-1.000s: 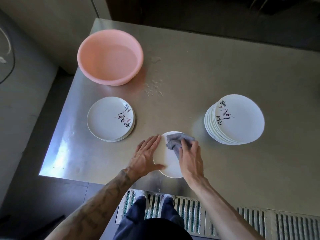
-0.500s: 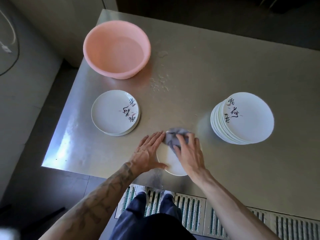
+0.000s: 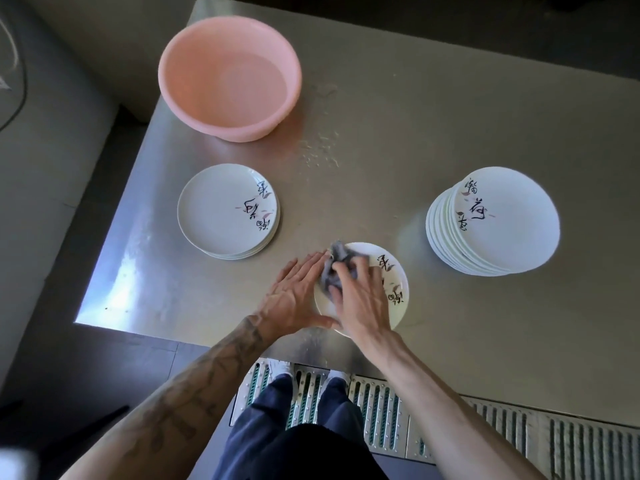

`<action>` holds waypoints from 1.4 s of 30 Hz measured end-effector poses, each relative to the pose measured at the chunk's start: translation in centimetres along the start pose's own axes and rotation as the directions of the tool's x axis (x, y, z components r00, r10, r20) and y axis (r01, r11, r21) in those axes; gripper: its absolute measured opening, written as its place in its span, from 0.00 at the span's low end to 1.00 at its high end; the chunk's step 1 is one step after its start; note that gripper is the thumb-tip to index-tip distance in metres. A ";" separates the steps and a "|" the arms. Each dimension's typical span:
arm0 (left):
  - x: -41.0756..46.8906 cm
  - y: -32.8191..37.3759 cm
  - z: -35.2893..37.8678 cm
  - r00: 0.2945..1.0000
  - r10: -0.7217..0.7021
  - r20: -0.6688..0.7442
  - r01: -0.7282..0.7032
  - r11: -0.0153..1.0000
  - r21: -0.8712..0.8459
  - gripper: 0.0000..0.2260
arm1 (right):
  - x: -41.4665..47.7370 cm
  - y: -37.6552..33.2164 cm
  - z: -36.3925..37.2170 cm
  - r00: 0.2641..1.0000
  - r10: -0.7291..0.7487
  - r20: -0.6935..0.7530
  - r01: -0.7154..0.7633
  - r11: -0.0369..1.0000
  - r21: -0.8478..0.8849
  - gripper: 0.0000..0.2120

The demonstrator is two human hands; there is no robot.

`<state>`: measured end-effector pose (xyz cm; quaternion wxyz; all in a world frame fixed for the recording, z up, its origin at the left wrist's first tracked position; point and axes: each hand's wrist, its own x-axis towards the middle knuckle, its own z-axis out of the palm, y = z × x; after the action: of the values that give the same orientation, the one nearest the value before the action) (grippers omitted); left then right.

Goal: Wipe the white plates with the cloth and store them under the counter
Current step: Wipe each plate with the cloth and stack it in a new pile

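A white plate [image 3: 393, 282] with black brush lettering lies flat near the counter's front edge. My right hand [image 3: 363, 299] presses a crumpled grey cloth [image 3: 334, 268] onto the plate's left half, fingers curled over the cloth. My left hand [image 3: 294, 297] steadies the plate's left rim with straight fingers, thumb along the near rim. A short stack of white plates [image 3: 221, 209] sits to the left, and a taller stack of white plates [image 3: 498, 220] sits to the right.
A pink plastic basin [image 3: 228, 77] stands at the back left of the steel counter [image 3: 398, 133], with water droplets [image 3: 320, 150] beside it. The counter's left edge drops to a dark floor. A metal floor grate [image 3: 381, 410] lies under my feet.
The cloth and my right hand have slid from the plate's far right toward its left side, uncovering the lettering on the right. My left hand keeps its place on the rim.
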<state>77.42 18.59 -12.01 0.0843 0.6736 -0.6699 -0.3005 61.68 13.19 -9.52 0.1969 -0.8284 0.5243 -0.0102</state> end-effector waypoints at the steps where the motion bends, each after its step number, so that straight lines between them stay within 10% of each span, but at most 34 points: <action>1: 0.1 -0.1 0.1 1.000 0.007 -0.012 -0.007 1.000 -0.002 0.61 | -0.3 -0.1 0.2 0.999 -0.033 0.019 0.033 0.999 0.003 0.16; 15: -0.1 0.1 0.4 1.000 0.006 -0.005 -0.006 1.000 0.000 0.60 | -2.3 5.1 -1.7 0.964 0.256 -0.075 -0.261 0.963 -0.063 0.18; 25: -0.1 0.1 0.5 0.998 0.013 -0.060 -0.014 1.000 -0.026 0.62 | -2.4 1.5 -1.1 0.979 -0.174 0.105 0.171 0.984 0.039 0.20; 32: -0.1 0.4 0.4 0.999 -0.023 -0.027 0.022 1.000 -0.022 0.59 | -3.9 6.5 -3.2 0.995 0.094 0.014 -0.093 0.994 -0.057 0.19; 42: -0.1 0.6 0.1 1.000 -0.024 0.001 0.024 1.000 0.017 0.60 | -6.1 4.9 -2.5 0.996 0.054 0.067 -0.056 0.998 0.037 0.18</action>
<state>76.84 18.69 -11.71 0.0746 0.6823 -0.6642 -0.2962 54.15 15.88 -7.75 0.2303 -0.8095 0.5400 0.0123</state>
